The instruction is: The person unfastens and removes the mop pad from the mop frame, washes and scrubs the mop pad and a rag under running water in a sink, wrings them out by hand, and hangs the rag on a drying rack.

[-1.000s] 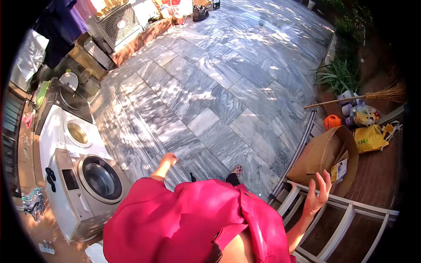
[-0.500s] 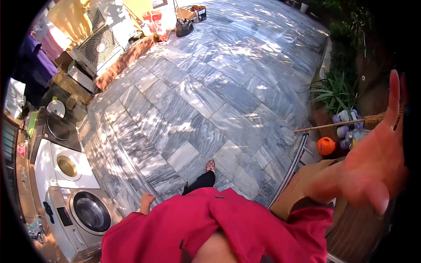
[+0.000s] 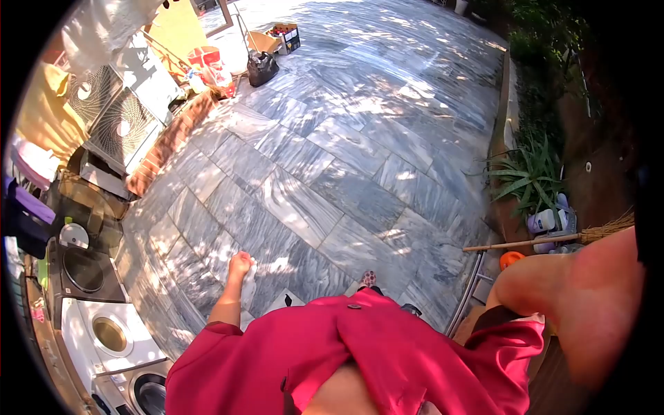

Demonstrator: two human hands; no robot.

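Note:
My left hand (image 3: 241,263) hangs over the marble-tiled floor (image 3: 360,187) with its fingers curled closed. A pale patch shows beside it, and I cannot tell whether the hand holds something or this is sunlight on the tiles. My right arm (image 3: 588,297) is raised very close to the camera at the right edge, and its hand is out of view. Below me are my red garment (image 3: 339,346) and one patterned shoe (image 3: 368,278).
Washing machines (image 3: 149,391) and a white front-loader (image 3: 111,332) line the left. Behind them stand outdoor air-conditioner units (image 3: 124,128). A black bag (image 3: 261,68) and a box of bottles (image 3: 285,38) lie ahead. A broom (image 3: 526,242), an orange container (image 3: 510,259) and plants (image 3: 529,180) are right.
My view has moved forward over the tiles. My left hand has swung forward and up from beside the garment. My right hand, spread near the camera before, has gone out of view.

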